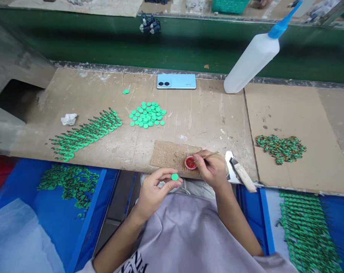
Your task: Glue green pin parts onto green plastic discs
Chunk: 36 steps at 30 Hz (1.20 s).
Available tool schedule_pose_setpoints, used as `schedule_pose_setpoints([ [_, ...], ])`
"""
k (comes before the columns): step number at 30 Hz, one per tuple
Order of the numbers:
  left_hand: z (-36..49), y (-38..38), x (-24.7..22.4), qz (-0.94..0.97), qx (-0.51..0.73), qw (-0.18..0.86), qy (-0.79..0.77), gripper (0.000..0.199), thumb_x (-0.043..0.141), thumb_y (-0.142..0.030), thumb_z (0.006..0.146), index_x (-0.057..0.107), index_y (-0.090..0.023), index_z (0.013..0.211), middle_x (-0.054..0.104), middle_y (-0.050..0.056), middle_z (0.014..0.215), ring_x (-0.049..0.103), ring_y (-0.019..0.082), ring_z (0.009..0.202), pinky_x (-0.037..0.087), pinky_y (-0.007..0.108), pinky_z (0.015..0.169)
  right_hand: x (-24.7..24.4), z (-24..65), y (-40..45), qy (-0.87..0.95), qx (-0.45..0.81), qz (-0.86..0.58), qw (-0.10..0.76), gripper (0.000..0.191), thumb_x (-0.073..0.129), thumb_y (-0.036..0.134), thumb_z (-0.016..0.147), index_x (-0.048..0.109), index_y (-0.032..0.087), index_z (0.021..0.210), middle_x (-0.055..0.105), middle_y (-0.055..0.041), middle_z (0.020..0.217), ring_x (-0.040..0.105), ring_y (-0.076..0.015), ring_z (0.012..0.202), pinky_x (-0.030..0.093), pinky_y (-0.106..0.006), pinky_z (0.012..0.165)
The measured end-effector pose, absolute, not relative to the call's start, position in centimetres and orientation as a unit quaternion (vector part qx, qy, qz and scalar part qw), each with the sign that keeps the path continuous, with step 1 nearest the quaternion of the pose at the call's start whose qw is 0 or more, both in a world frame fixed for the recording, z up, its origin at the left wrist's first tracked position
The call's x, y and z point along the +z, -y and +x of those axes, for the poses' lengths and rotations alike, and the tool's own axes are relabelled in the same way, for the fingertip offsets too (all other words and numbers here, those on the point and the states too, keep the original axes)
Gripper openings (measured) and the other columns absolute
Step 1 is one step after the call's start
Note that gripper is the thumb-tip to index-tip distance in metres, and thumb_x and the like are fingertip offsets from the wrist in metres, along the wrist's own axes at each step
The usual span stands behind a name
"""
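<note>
1. Pinching a green disc (175,176) between thumb and fingertips, the left hand (153,191) is held in front of the table edge, its forearm angling up from the lower left; the grip is closed to the disc's width, its flat face showing.
2. The right hand (213,168) bends in from the right, thumb and fingers closed around a thin stick (212,154) held like a pen. The stick's lower end is at the small cup (186,163); whether it touches the contents cannot be told.
3. That round cup holds a glossy red substance (190,163) and stands on a rough, speckled brown scrap (164,151).
4. At left, a blue bin (88,231) contains scattered green pieces (68,184) and a translucent whitish sheet (21,235); at right, another blue bin (270,227) has green pieces laid in close rows (308,227).
5. A translucent white bottle (250,64) with a tapered blue nozzle leans near the back edge.
6. Smooth flat discs (147,114) lie loosely clustered on the stained cardboard (203,121), beside slanting rows of green discs with thin dark stems (88,132).
7. On the right lies a lumpy green-and-brown heap (281,148).
</note>
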<state>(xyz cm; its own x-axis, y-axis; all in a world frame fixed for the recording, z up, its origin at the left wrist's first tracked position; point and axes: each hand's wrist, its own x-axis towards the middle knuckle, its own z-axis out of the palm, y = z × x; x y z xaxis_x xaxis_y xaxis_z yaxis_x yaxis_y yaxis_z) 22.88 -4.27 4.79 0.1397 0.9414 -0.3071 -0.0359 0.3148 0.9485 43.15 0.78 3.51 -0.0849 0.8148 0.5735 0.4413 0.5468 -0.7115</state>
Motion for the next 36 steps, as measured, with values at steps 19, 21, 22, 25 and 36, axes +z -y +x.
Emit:
schedule_pose_setpoints([
  [19,23.7,4.4,5.4,0.492,0.385,0.593,-0.507,0.017,0.087,-0.022,0.079,0.077,-0.021,0.093,0.085,0.005,0.086,0.083,0.024,0.083,0.067,0.030,0.074,5.0,42.7,3.8,0.698,0.241,-0.304,0.602,0.020,0.048,0.025,0.108,0.067,0.020,0.106,0.067,-0.0040,0.072,0.063,-0.0191,0.057,0.048,-0.031,0.049],
  [21,23.8,4.3,5.5,0.521,0.383,0.575,-0.501,0.016,0.085,-0.020,0.080,0.080,-0.022,0.095,0.085,0.004,0.087,0.083,0.023,0.081,0.068,0.030,0.076,5.1,42.6,3.9,0.717,0.232,-0.298,0.586,0.019,0.047,0.023,0.107,0.066,0.019,0.105,0.067,-0.0040,0.072,0.063,-0.0187,0.058,0.050,-0.030,0.050],
  [22,23.9,4.3,5.5,0.533,0.382,0.567,-0.499,0.016,0.084,-0.019,0.081,0.081,-0.022,0.096,0.085,0.004,0.087,0.083,0.023,0.081,0.068,0.030,0.077,5.2,42.6,4.0,0.724,0.229,-0.296,0.579,0.018,0.047,0.022,0.107,0.065,0.019,0.104,0.067,-0.0039,0.071,0.064,-0.0186,0.058,0.050,-0.030,0.050],
  [25,23.9,4.4,5.4,0.554,0.376,0.554,-0.494,0.019,0.082,-0.017,0.083,0.083,-0.023,0.101,0.086,0.003,0.089,0.083,0.023,0.081,0.068,0.029,0.077,5.2,42.6,4.0,0.739,0.222,-0.296,0.563,0.017,0.047,0.021,0.107,0.064,0.019,0.102,0.066,-0.0041,0.071,0.064,-0.0189,0.060,0.050,-0.030,0.052],
  [36,23.8,4.4,5.5,0.588,0.372,0.521,-0.495,0.022,0.083,-0.019,0.083,0.084,-0.026,0.104,0.086,0.003,0.088,0.082,0.023,0.076,0.067,0.030,0.073,5.2,42.5,4.3,0.739,0.228,-0.314,0.551,0.018,0.047,0.020,0.106,0.064,0.020,0.100,0.066,-0.0033,0.069,0.063,-0.0190,0.059,0.049,-0.030,0.051],
])
